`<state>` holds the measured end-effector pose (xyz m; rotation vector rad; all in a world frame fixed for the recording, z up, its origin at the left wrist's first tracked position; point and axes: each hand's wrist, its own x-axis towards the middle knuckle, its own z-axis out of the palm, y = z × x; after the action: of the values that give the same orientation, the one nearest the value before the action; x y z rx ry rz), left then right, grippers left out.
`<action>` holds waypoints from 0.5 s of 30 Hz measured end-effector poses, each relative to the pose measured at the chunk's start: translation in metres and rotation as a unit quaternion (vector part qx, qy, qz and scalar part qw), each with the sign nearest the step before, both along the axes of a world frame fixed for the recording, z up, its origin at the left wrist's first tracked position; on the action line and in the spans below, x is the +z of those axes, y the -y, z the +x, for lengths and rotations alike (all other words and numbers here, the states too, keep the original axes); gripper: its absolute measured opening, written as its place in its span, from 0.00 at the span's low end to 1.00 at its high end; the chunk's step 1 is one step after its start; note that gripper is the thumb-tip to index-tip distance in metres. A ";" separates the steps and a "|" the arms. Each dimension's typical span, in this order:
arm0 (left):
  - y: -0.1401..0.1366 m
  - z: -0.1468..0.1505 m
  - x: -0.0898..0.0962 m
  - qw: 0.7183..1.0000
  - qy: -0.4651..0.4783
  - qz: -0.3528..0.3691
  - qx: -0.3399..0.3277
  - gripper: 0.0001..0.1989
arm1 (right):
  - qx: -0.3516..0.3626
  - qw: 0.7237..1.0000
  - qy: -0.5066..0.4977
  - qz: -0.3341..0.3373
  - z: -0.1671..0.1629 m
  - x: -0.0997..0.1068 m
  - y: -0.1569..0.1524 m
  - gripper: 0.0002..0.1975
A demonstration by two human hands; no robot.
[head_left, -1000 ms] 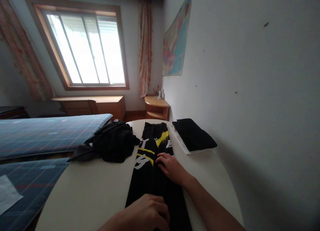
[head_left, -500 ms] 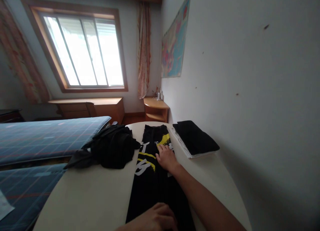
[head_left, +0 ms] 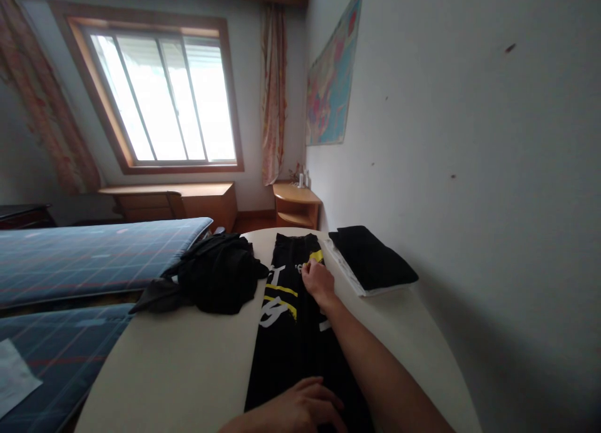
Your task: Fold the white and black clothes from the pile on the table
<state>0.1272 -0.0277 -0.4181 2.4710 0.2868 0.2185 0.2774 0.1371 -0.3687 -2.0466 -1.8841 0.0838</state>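
Note:
Black trousers with white lettering and yellow stripes lie lengthwise on a cream round-edged table, their waistband at the far end. My right hand is on their upper right part, beside the yellow print, with fingers curled together on the cloth. At the bottom of the view, my left hand rests on the near part of the trousers, fingers stretched out and slightly bent. The lowest part of the trousers falls outside the picture.
A crumpled heap of black clothing sits at the table's left side. Folded black cloth over something white lies at the right, near the wall. Blue plaid mattresses are on the left; a wooden corner shelf stands beyond.
My right hand's fingers have gone from lying spread on the print to curled in on the cloth. My left hand's fingers reach slightly farther right. The view has shifted slightly.

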 end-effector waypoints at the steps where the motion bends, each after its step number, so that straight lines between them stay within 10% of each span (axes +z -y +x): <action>1: 0.000 0.000 0.002 1.000 0.000 0.000 -0.001 0.18 | 0.018 1.000 -0.006 0.001 0.003 0.000 0.001 0.20; 8: 0.005 -0.003 0.007 1.000 -0.002 0.002 0.000 0.14 | 0.173 0.985 -0.017 -0.003 0.019 -0.011 0.038 0.21; 15: 0.025 -0.030 0.026 0.999 -0.013 0.033 -0.030 0.11 | 0.278 0.958 -0.011 -0.070 0.040 -0.021 0.141 0.29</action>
<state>0.0973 -0.0526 -0.3922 2.5446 0.2186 0.1730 0.3177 -0.0036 -0.3899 -1.5189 -2.4418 0.3881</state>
